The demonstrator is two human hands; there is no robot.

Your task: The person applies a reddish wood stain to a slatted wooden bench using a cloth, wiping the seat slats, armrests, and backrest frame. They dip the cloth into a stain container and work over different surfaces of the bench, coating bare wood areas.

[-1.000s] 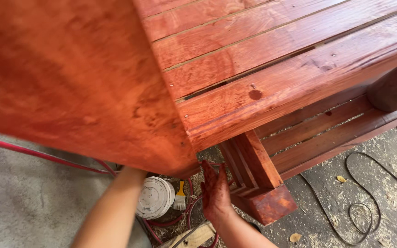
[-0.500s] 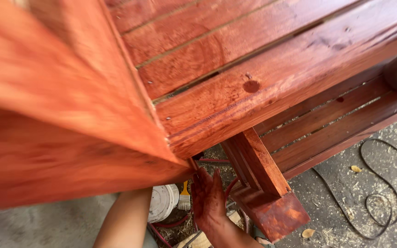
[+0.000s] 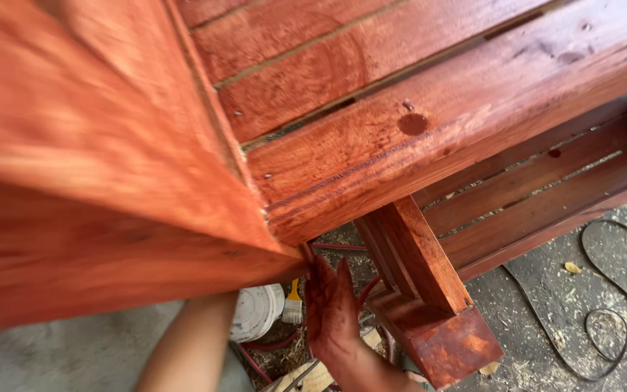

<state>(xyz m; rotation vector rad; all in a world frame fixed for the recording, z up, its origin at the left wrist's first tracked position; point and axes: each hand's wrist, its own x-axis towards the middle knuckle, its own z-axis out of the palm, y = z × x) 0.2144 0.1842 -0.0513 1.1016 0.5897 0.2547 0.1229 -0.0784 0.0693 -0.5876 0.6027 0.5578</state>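
Observation:
A big red-stained wooden bench (image 3: pixel 371 145) fills the view, its slatted seat on top and a broad side panel (image 3: pixel 96 189) at the left. My right hand (image 3: pixel 332 319), smeared with red stain, reaches up from the bottom with fingers straight, and the fingertips touch the underside of the bench corner. No tool shows in it. My left forearm (image 3: pixel 190 341) rises beside it, and the left hand is hidden behind the side panel.
A stained leg (image 3: pixel 419 254) on a block foot (image 3: pixel 448 345) stands right of my hand. Below the bench sit a white bucket (image 3: pixel 255 312), a yellow-handled brush (image 3: pixel 293 305) and a red hose (image 3: pixel 339 247). A black cable (image 3: pixel 607 319) loops over the sawdust-strewn concrete.
The view has moved closer to the bench corner. My right hand has risen from beside the leg to the underside of the corner. My left arm has gone further up behind the panel.

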